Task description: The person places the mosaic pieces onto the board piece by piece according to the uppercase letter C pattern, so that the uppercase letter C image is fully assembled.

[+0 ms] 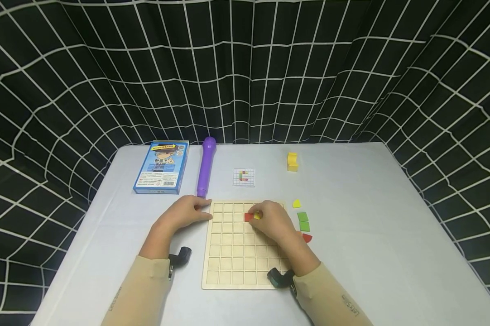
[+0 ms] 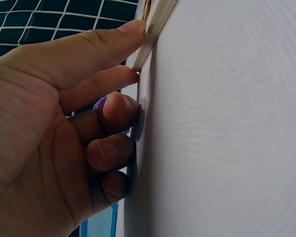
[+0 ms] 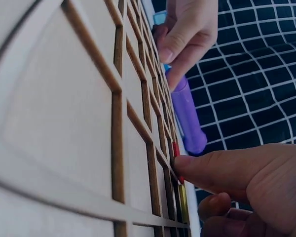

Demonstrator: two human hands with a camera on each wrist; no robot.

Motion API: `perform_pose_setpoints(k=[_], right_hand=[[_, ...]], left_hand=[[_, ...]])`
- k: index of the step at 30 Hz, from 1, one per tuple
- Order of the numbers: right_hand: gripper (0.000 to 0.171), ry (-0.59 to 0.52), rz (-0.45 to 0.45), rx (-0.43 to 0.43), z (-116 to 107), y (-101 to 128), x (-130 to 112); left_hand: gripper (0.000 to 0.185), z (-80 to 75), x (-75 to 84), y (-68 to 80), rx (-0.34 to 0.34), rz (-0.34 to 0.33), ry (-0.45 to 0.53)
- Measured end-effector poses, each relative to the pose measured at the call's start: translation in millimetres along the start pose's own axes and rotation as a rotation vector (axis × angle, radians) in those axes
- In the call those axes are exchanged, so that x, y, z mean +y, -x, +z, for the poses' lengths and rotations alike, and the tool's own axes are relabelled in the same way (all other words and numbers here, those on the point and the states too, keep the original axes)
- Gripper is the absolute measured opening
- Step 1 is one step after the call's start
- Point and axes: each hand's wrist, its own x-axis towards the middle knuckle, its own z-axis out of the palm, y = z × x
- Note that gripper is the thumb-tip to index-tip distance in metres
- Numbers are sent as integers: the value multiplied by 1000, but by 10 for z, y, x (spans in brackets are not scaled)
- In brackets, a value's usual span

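A pale wooden grid board [image 1: 226,263] lies flat on the table. Along its upper left edge rest the thumb and index finger of my left hand [image 1: 184,213], the other fingers loosely bent below in the left wrist view. Over the board's upper part, my right hand [image 1: 272,221] pinches a small red tile [image 1: 248,217] between thumb and index finger, low at a grid cell. Directly right of it sits a yellow tile [image 1: 257,216], partly covered by the fingers. In the right wrist view the thumb touches the red tile [image 3: 176,148], and the yellow tile [image 3: 183,202] lies beside it.
Right of the board lie loose tiles: yellow [image 1: 296,203], two green [image 1: 303,216], red [image 1: 307,237] and a partly hidden orange one [image 1: 299,233]. Behind are a blue box [image 1: 161,167], a purple microphone-shaped stick [image 1: 205,167], a pattern card [image 1: 243,178] and a yellow block [image 1: 292,162].
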Motion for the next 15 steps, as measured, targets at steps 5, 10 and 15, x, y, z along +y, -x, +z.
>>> perform_pose_setpoints(k=[5, 10, 15], right_hand=[[20, -41, 5, -1, -79, -7, 26], [25, -89, 71, 30, -330, -22, 165], [30, -37, 118, 40, -608, -50, 466]], left_hand=[[59, -1, 8, -2, -1, 5, -1], [59, 6, 4, -6, 0, -4, 8], [60, 9, -4, -8, 1, -11, 9]])
